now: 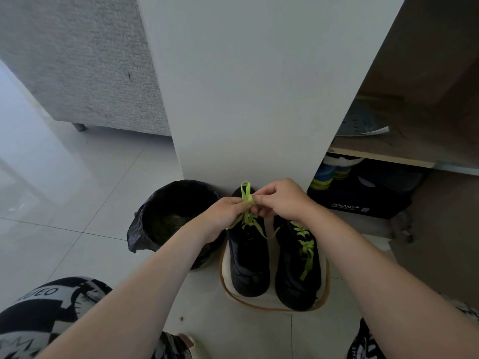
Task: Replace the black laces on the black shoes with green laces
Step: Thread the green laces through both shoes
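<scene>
Two black low-top shoes on a pale round mat, right shoe laced, both hands' fingers pinching a bright green flat lace at the left shoe collar, twelve o'clock end; bow-tying likely underway, next calling for a snug loop pull.

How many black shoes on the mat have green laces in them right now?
2. The left shoe sits beside the bin, its green lace held by both hands at the top. The right shoe is laced, its lace end hanging loose.

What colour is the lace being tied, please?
Bright lime green flat lace on the black left-hand shoe; head view.
</scene>
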`<state>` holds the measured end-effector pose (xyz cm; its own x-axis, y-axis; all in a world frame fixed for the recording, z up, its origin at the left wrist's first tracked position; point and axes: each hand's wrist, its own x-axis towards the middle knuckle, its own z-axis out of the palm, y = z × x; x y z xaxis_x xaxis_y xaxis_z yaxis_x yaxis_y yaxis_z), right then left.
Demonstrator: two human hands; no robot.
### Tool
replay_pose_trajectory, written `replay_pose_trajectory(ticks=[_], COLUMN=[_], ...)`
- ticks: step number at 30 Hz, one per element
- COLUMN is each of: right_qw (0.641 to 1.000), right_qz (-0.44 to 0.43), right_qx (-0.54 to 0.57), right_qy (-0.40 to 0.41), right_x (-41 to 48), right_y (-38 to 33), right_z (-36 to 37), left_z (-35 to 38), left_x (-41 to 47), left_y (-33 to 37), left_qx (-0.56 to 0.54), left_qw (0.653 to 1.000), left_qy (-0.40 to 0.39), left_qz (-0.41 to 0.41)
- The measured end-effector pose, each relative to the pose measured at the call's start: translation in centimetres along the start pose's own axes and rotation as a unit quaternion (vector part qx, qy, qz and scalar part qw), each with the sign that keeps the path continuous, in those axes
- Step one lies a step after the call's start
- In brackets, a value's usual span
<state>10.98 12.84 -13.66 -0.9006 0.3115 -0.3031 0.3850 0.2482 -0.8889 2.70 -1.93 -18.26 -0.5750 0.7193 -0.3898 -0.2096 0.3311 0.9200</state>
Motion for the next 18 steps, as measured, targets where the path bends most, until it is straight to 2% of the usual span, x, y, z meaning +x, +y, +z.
replay_pose_trajectory(ticks=[4, 6, 10, 13, 15, 17, 18], right_qw=[0.998, 0.995, 1.0, 1.0, 0.994, 0.973, 0.96], right_qz=[-0.026, -0.051, -0.021, -0.015, -0.054, -0.132, -0.171], right_qx=[-0.036, -0.085, 0.023, -0.002, -0.094, -0.188, -0.223], right_qy=[-0.043, -0.024, -0.004, -0.001, 0.005, 0.008, 0.008], right_x=[-0.3, -0.1, 0.0, -0.1, -0.2, -0.1, -0.1], right_y=[0.2, 0.5, 0.6, 0.5, 0.2, -0.1, -0.3], right_z=[0.0, 0.3, -0.2, -0.9, -1.3, -1.2, -1.0], left_z=[0.1, 0.0, -0.2, -0.1, -0.2, -0.2, 0.0], left_x=[0.1, 0.2, -0.2, -0.2, 0.0, 0.0, -0.1], left_y=[-0.2, -0.2, 0.2, 0.3, 0.0, 0.5, 1.0], left_qx=[-0.048, -0.065, -0.052, -0.042, 0.087, 0.287, 0.35], left_qw=[0.998, 0.998, 0.999, 0.998, 0.99, 0.946, 0.923], left_qy=[0.034, 0.02, -0.003, 0.056, 0.108, 0.124, 0.127], left_qz=[-0.007, -0.009, -0.005, -0.002, 0.031, 0.083, 0.096])
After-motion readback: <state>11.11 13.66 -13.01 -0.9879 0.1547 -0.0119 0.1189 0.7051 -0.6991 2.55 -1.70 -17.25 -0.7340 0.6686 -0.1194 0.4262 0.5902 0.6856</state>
